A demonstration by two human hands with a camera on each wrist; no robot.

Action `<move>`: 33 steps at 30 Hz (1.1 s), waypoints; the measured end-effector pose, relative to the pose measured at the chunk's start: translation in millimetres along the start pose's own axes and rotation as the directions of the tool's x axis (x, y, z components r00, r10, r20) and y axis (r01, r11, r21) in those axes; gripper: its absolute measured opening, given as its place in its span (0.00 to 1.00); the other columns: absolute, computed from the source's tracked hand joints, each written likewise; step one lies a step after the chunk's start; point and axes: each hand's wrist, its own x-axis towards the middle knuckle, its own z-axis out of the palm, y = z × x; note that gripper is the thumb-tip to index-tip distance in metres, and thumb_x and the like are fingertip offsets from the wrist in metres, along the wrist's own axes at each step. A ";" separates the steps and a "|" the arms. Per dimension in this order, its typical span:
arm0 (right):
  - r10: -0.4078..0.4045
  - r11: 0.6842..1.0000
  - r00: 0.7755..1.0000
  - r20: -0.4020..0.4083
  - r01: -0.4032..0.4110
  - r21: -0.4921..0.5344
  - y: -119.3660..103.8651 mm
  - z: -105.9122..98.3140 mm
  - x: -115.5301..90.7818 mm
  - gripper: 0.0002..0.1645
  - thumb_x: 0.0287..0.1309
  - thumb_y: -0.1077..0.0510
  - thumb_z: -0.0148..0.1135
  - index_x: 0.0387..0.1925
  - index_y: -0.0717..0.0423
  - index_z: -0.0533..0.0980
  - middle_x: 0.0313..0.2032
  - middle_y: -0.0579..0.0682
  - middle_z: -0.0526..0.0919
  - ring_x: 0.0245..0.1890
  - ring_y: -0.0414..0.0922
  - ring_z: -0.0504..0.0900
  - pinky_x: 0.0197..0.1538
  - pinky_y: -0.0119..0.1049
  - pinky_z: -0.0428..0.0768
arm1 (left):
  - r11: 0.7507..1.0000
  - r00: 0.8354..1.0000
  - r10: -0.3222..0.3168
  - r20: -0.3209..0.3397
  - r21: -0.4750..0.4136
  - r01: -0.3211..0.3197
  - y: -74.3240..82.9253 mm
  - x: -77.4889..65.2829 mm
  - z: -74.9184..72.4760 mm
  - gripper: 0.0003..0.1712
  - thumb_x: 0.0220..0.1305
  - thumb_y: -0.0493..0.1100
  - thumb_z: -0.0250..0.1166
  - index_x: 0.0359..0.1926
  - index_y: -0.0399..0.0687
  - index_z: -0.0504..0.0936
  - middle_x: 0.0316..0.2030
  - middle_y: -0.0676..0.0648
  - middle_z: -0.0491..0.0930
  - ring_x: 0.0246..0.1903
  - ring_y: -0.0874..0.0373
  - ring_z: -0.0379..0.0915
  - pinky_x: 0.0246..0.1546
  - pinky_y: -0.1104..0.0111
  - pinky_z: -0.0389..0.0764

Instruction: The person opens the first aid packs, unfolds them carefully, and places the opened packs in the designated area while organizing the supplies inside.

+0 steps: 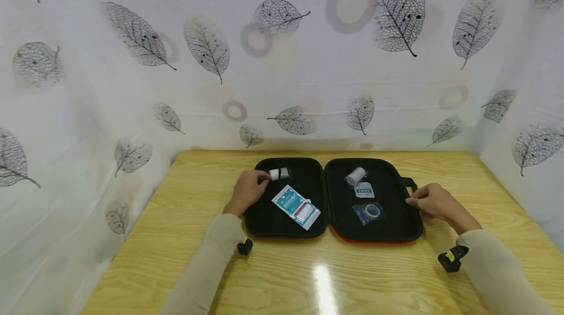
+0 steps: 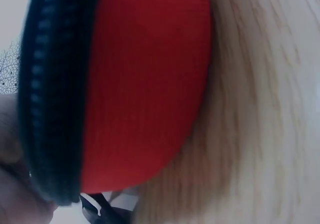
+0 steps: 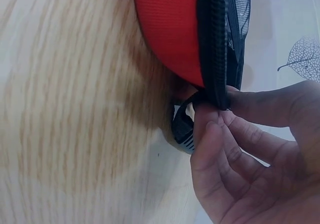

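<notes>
An unzipped black-lined case [image 1: 264,217] with a red outer shell [image 2: 145,84] lies spread flat on the wooden table. My left hand [image 1: 250,188] reaches over its left rim, thumb and fingertips pinching the end of a small white packet [image 1: 279,174] under a dark strap. In the left wrist view the zipped rim hides most of that hand. On the right, my right hand [image 1: 436,202] pinches the zipper edge [image 3: 215,49] beside the black carry handle [image 1: 409,183]. A teal-and-white packet [image 1: 291,201] lies slanted in the left half, overlapping a smaller packet with a red stripe.
Within the case's right half, a white wrapped roll [image 1: 356,176], a small blue-printed sachet [image 1: 364,190] and a ring-shaped roll in clear wrap [image 1: 372,211] lie in a column. Behind the table [image 1: 202,173] hangs a white leaf-patterned curtain [image 1: 282,70].
</notes>
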 end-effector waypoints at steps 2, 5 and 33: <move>0.003 1.000 1.000 0.002 -0.003 0.004 0.0 0.3 0.5 0.16 0.73 0.59 0.56 0.32 0.65 0.80 0.18 0.49 0.73 0.20 0.45 0.73 0.25 0.39 0.75 | 1.000 1.000 0.026 -0.006 0.014 -0.026 1.7 0.3 0.1 0.07 0.66 0.35 0.68 0.43 0.41 0.90 0.42 0.44 0.88 0.46 0.47 0.83 0.50 0.54 0.81; 0.005 1.000 1.000 0.000 -0.005 0.005 0.4 0.4 0.7 0.16 0.74 0.59 0.56 0.31 0.65 0.80 0.18 0.49 0.72 0.20 0.44 0.73 0.25 0.39 0.75 | 0.999 0.999 0.043 0.014 0.024 -0.043 3.8 2.2 -0.2 0.08 0.67 0.35 0.67 0.44 0.40 0.90 0.43 0.43 0.88 0.48 0.46 0.82 0.52 0.54 0.80; 0.011 1.000 1.000 -0.015 -0.010 0.026 0.4 2.9 -1.1 0.15 0.73 0.60 0.56 0.33 0.66 0.80 0.19 0.49 0.71 0.19 0.44 0.71 0.24 0.37 0.72 | 0.986 0.980 0.033 0.198 0.152 -0.063 10.9 10.1 0.3 0.18 0.71 0.38 0.62 0.59 0.45 0.84 0.57 0.43 0.82 0.55 0.42 0.75 0.57 0.47 0.73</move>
